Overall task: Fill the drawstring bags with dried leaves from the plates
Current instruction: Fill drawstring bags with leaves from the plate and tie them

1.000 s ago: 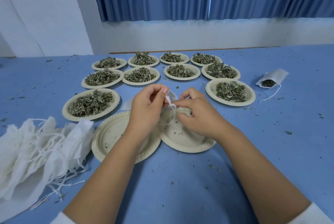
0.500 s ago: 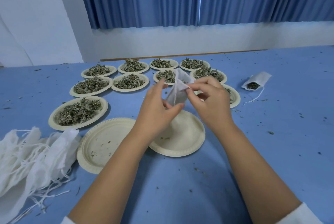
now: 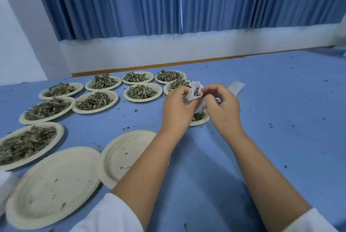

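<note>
Scanning my feed from the left edge, I see a white cloth heap (image 3: 4, 185) cut off by the frame, with too little showing to say more. Just beside it lies a large empty plate (image 3: 24, 211) with only crumbs on it, and its rim meets that of a second empty plate (image 3: 112, 158), which my left forearm partly covers. Behind these two, the leaf plates (image 3: 60, 132) spread in rows across the blue worktop (image 3: 280, 119) toward the far wall, each heaped with dried leaves (image 3: 93, 100). Loose flecks of leaf are scattered over the cloth around them.

Moving toward the middle, my left hand (image 3: 177, 108) is raised above the worktop, its fingers curled round the left side of a small white drawstring bag (image 3: 194, 94). The bag sits upright between both hands with its mouth open upward, and some dark leaf shows inside it. My right hand (image 3: 222, 108) is curled as well, thumb and forefinger pinching the bag's right edge. Below the hands, mostly hidden by them, sits another plate (image 3: 200, 123) with leaves on it, so the bag hangs over that plate rather than resting on it.

Just behind my right hand a second bag (image 3: 236, 86) lies on the worktop, only its pale upper end visible. White sleeves (image 3: 108, 213) cover both arms near the bottom of the frame, and a pleated blue curtain (image 3: 243, 1) fills the background above a white wall
</note>
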Motion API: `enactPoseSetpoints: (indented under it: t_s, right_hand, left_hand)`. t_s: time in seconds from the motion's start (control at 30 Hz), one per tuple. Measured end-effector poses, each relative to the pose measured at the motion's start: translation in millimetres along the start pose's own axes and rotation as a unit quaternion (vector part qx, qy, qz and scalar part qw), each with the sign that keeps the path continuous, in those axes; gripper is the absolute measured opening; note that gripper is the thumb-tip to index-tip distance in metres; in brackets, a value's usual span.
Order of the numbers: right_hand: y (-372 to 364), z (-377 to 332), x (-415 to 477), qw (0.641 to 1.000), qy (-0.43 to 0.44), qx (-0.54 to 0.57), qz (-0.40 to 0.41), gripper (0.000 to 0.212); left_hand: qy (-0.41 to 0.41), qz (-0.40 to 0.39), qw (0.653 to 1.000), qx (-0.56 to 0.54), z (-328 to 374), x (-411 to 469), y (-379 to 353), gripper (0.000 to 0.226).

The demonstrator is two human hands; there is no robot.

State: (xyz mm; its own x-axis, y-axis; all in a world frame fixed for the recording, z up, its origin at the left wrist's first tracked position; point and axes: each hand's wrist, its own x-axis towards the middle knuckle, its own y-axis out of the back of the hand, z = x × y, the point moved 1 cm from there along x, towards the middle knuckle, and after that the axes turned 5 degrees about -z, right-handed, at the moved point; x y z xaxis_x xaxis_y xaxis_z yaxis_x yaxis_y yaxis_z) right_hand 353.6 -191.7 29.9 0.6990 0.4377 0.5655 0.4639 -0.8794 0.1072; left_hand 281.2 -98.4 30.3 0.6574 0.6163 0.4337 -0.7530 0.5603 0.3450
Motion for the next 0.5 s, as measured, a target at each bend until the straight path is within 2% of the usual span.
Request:
enactPoseSetpoints:
  t_s: [0.1, 0.23, 0.37, 0.5]
  right_hand:
    - [25.1, 27.2, 25.7, 0.993, -0.092, 0.022, 0.066, 0.023]
    - [54.2, 77.9, 61.4, 0.972, -0.206, -0.071, 0.087, 0.014]
    - [71.1, 111.3, 86.1, 0.95, -0.249, -0.168, 0.083, 0.012]
    - [72.5, 131.9, 100.4, 0.934, -0.268, -0.232, 0.042, 0.012]
  left_hand:
    - [-0.01, -0.007, 1.0, 0.02, 1.7, 20.3, -33.4, 0.017]
    - [-0.026, -0.034, 0.998, 0.038, 4.3, 41.7, -68.5, 0.02]
    - [-0.046, -0.059, 0.996, 0.046, 13.4, 57.4, -88.3, 0.019]
    - [-0.052, -0.08, 0.994, 0.058, 17.2, 64.9, -94.3, 0.018]
